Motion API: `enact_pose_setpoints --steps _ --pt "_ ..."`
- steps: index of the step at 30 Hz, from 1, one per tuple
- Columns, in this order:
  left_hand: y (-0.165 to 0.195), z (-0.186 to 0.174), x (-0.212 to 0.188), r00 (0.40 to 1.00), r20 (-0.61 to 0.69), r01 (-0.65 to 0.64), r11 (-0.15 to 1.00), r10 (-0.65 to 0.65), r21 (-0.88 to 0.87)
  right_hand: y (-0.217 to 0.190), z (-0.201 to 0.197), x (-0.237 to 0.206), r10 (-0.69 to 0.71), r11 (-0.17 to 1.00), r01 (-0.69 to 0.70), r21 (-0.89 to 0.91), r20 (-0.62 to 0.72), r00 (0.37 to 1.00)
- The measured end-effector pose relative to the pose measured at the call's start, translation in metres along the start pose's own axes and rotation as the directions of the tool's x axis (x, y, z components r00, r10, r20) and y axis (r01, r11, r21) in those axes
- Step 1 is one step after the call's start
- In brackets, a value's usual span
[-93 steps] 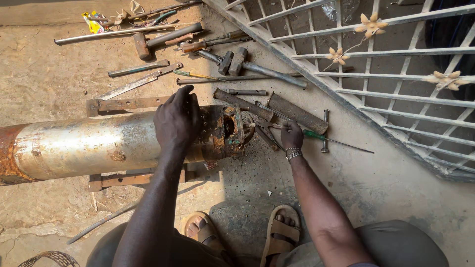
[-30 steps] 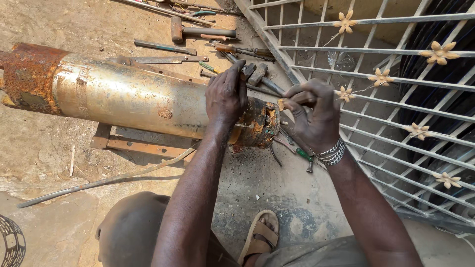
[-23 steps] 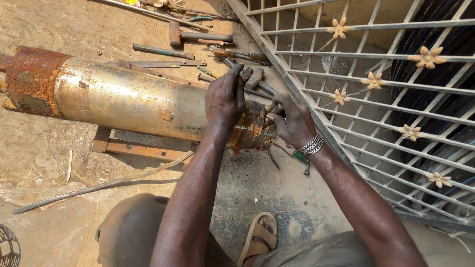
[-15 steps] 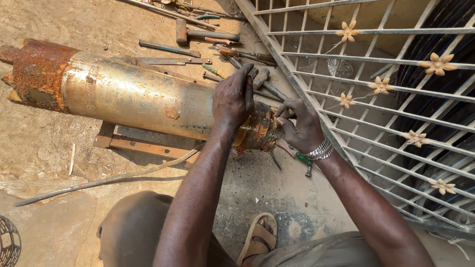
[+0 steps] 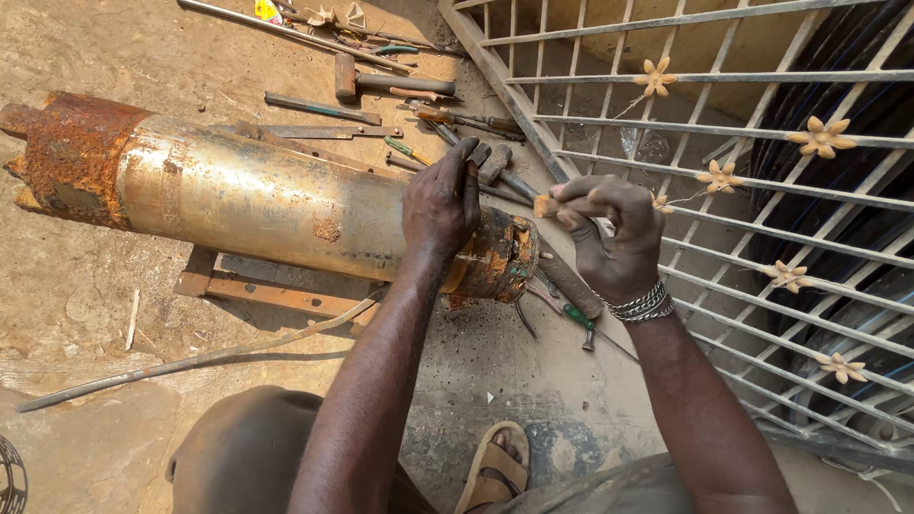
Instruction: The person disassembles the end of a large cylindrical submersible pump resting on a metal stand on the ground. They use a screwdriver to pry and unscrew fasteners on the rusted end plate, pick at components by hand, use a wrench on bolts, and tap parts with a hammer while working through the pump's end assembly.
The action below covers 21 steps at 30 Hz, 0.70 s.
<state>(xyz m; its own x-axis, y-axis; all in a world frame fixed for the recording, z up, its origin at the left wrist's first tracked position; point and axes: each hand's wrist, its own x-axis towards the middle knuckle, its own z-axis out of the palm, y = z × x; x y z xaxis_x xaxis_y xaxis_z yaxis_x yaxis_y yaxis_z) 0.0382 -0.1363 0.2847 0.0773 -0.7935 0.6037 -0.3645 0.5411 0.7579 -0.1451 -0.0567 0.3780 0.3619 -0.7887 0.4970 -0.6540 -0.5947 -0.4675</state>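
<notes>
Down at six o'clock, a sandalled foot (image 5: 495, 471) planted on the concrete floor (image 5: 552, 400), with bare floor around it and a thin bent rod (image 5: 190, 362) trailing off toward eight o'clock. Up from there, the left hand (image 5: 440, 205) is spread flat over the top of the big metal cylinder (image 5: 267, 200), fingers splayed, palm pressing, clasping nothing, right at the rusty end cap (image 5: 495, 257). That cylinder lies across the middle, running from the cap out to a corroded orange end at ten o'clock, propped on a rusty steel frame (image 5: 257, 290). Just off the cap at three o'clock, the right hand (image 5: 609, 233), bracelets at the wrist, grip pinched tight on a small pale piece (image 5: 545, 205) held a little clear of the cap's rim. Under that hand, a green-handled screwdriver (image 5: 576, 319) on the floor, very tight quarters. Room is scarce on the right: a white barred gate (image 5: 762, 162) with flower ornaments runs from twelve to four o'clock, close behind the knuckles. Farther out at twelve, a hammer (image 5: 381, 84), a flat bar (image 5: 309, 107), a long rod (image 5: 286, 30) and pliers (image 5: 466, 119) scattered along the gate's bottom rail.
</notes>
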Motion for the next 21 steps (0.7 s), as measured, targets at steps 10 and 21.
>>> enact_pose_setpoints --steps 10,21 --pt "-0.005 0.006 -0.001 1.000 0.002 0.006 0.999 -0.006 0.045 0.001 0.003 0.002 -0.042 0.998 0.045 0.032 -0.082 0.996" --pt "0.001 0.001 -0.001 0.999 0.031 0.040 0.998 -0.041 0.039 0.011 0.009 -0.026 0.114 0.990 -0.101 0.100 -0.134 0.984"
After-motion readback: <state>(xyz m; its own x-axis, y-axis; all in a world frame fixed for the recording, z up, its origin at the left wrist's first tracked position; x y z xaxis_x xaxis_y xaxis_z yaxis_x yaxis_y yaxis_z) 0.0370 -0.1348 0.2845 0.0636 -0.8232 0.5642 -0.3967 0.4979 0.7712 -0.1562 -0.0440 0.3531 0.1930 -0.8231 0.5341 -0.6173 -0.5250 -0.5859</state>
